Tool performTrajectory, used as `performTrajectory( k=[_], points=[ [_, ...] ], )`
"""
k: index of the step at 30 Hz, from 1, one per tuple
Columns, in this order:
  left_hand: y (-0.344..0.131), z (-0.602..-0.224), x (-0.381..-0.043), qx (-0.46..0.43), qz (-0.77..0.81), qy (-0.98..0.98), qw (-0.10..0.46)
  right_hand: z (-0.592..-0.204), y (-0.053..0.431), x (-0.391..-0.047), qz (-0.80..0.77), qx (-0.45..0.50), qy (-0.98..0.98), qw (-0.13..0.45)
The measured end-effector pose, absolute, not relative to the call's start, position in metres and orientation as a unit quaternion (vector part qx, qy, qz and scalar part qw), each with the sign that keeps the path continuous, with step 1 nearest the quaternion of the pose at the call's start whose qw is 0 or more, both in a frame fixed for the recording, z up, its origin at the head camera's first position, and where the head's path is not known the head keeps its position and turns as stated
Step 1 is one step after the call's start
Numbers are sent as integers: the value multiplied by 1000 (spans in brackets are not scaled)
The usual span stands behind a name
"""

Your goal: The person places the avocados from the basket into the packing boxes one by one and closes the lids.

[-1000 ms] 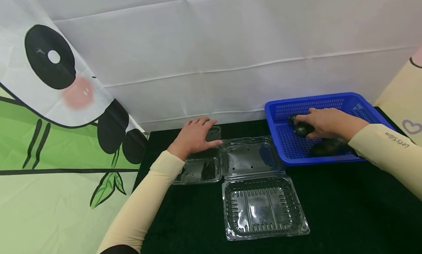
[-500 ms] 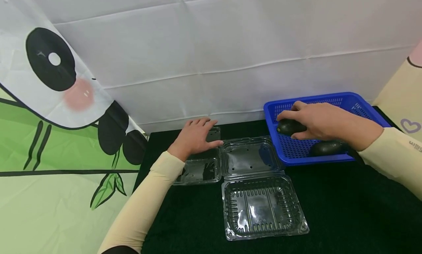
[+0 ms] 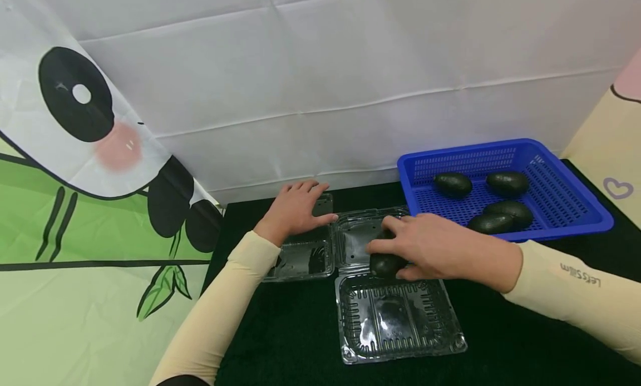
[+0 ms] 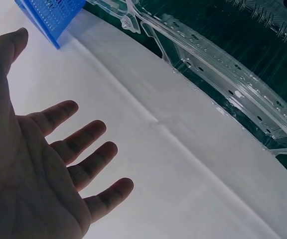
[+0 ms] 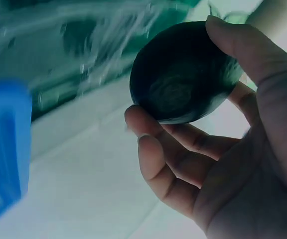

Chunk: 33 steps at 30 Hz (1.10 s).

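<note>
My right hand [image 3: 440,246] grips a dark green avocado [image 3: 385,265] above the hinge of an open clear plastic clamshell box [image 3: 400,347]. In the right wrist view, thumb and fingers wrap round that avocado [image 5: 178,74], its blunt end facing out. My left hand [image 3: 295,211] is spread, fingers apart, over a second clear clamshell box [image 3: 300,263] and hides part of it. The left wrist view shows the same palm [image 4: 39,169] holding nothing, its fingers slightly bent. Several more avocados, one of them an avocado [image 3: 453,184] at the left, lie in a blue basket [image 3: 576,228].
The blue basket stands at the back right, against a white cloth wall [image 3: 300,69]. Dark green cloth [image 3: 501,330] covers the table. A printed cartoon hanging [image 3: 100,236] closes off the left side.
My right hand has lifted an avocado out of the blue basket and carried it left and toward me, over the middle clamshell box. My left hand has stayed in place.
</note>
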<state>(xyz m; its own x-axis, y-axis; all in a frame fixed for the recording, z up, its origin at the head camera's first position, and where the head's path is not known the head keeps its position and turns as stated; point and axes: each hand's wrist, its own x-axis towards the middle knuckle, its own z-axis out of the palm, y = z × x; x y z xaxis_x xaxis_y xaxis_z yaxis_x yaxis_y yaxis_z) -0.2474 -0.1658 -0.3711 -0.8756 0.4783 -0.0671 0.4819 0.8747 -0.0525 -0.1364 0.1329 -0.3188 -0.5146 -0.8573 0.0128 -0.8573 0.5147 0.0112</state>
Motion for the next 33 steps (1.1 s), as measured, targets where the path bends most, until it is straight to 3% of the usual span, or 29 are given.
performTrajectory(
  k=[8, 16, 22, 28, 33],
  points=[
    [-166, -369, -246, 248, -28, 968, 28, -363, 105, -121, -34, 527, -849, -10],
    [-166, -369, -247, 248, -27, 968, 29, -397, 83, -115, -42, 532, -841, -92],
    [-166, -369, -247, 248, -28, 968, 27, -416, 75, -109, -64, 536, -836, -95],
    [-167, -370, -247, 250, -30, 967, 30, -420, 76, -104, -56, 524, -843, -109],
    [-167, -370, -248, 251, -26, 967, 28, -396, 82, -104, -51, 513, -852, -98]
  ],
)
